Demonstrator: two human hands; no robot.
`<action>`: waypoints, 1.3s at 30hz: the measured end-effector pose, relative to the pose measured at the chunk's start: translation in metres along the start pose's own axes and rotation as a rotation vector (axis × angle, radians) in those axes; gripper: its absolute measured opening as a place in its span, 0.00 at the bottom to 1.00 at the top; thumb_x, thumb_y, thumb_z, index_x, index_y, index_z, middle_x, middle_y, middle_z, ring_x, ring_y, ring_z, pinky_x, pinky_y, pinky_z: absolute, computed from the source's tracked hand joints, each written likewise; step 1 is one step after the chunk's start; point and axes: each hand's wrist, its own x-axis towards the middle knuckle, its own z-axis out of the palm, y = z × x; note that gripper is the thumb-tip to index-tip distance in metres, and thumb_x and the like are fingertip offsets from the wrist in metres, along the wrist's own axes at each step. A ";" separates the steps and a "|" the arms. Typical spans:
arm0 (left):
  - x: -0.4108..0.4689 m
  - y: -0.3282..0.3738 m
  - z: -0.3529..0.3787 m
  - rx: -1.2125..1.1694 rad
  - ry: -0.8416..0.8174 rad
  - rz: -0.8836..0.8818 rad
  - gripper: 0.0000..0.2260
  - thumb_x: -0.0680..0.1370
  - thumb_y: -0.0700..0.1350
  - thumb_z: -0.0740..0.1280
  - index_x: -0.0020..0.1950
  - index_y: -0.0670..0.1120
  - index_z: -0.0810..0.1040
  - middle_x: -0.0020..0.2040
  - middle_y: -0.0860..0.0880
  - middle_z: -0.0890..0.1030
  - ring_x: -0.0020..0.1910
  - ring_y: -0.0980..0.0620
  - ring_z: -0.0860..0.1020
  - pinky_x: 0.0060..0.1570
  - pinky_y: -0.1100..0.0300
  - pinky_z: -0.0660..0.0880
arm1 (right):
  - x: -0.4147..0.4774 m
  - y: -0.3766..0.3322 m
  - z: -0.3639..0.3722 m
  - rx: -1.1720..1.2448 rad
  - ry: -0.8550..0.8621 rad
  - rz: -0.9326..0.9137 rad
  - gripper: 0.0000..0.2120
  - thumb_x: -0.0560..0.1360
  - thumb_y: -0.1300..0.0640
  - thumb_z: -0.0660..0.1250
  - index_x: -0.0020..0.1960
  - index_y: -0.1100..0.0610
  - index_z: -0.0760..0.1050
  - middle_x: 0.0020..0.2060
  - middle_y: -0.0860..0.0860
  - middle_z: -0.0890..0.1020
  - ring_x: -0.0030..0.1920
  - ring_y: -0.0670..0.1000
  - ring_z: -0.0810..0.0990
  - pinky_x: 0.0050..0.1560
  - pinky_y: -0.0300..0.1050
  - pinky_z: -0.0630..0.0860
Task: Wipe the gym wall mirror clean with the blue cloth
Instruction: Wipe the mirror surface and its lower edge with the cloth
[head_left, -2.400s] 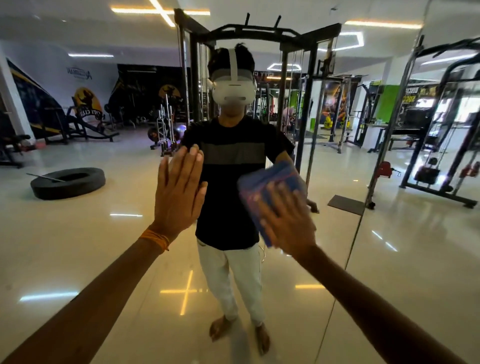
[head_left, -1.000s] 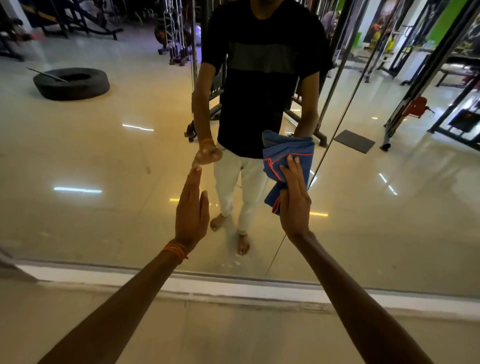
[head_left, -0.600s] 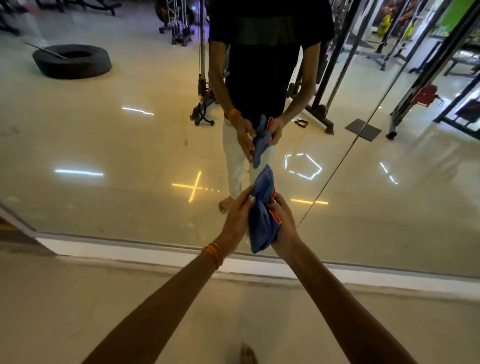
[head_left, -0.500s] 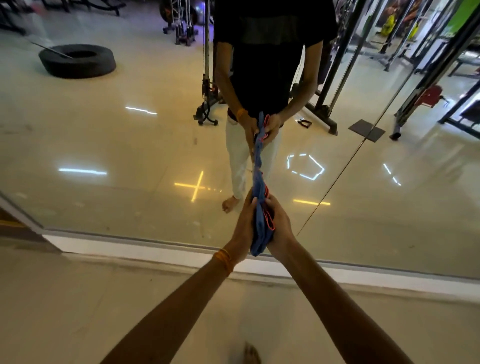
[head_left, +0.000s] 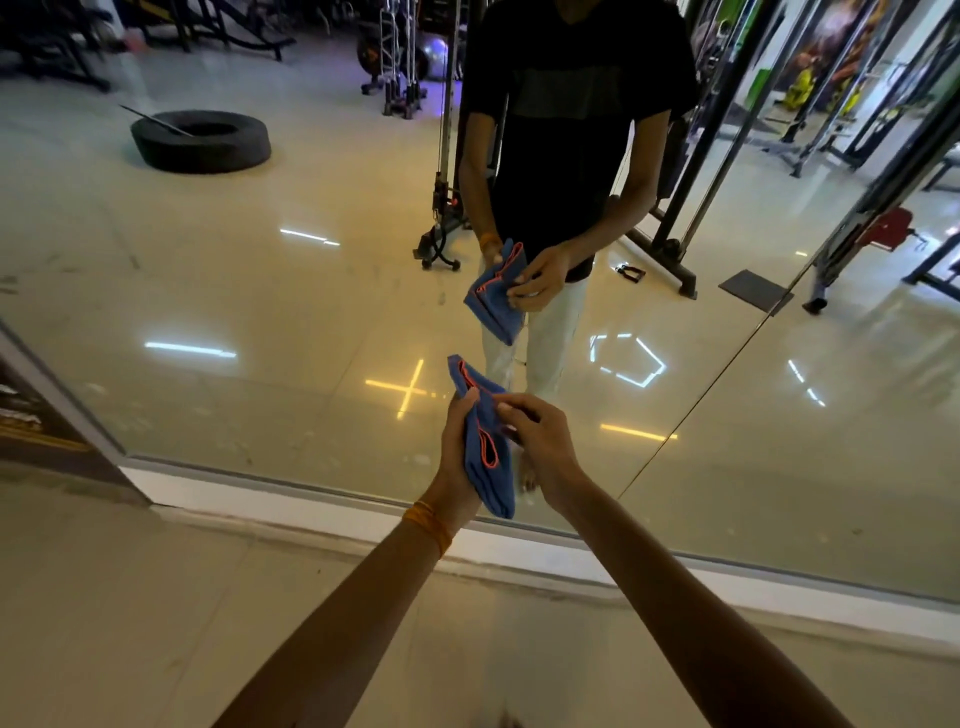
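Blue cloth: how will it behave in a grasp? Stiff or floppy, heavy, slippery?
Likely floppy: the cloth lies in soft folds and droops below the left hand gripping it. Probably light: the right hand holds a layer with only a fingertip pinch. Probably not slippery: its surface looks like matte towelling, so it should hold in a grip.

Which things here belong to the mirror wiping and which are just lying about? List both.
Job: blue cloth, gripped by left hand and pinched by right hand; wall mirror.
Lying about, seen reflected: tyre, dark floor mat, cable handle.
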 end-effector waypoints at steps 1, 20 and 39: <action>0.005 0.007 -0.002 -0.048 0.065 0.014 0.14 0.84 0.59 0.59 0.51 0.51 0.77 0.47 0.51 0.80 0.44 0.53 0.79 0.45 0.56 0.76 | 0.008 -0.004 -0.002 -0.090 0.028 -0.048 0.08 0.83 0.64 0.65 0.56 0.60 0.83 0.50 0.57 0.85 0.49 0.48 0.84 0.51 0.36 0.81; 0.144 0.132 0.035 0.558 0.855 1.135 0.35 0.85 0.62 0.51 0.83 0.38 0.54 0.84 0.37 0.53 0.83 0.39 0.53 0.81 0.48 0.55 | 0.155 -0.130 -0.088 -1.457 0.571 -1.200 0.26 0.86 0.48 0.61 0.82 0.50 0.62 0.83 0.59 0.58 0.83 0.63 0.51 0.80 0.70 0.51; 0.175 0.154 -0.002 0.566 1.139 1.258 0.39 0.85 0.64 0.44 0.81 0.32 0.55 0.82 0.33 0.55 0.82 0.46 0.51 0.80 0.63 0.45 | 0.180 -0.123 -0.099 -1.353 0.616 -1.475 0.28 0.85 0.47 0.58 0.83 0.51 0.60 0.82 0.57 0.55 0.81 0.62 0.55 0.81 0.63 0.42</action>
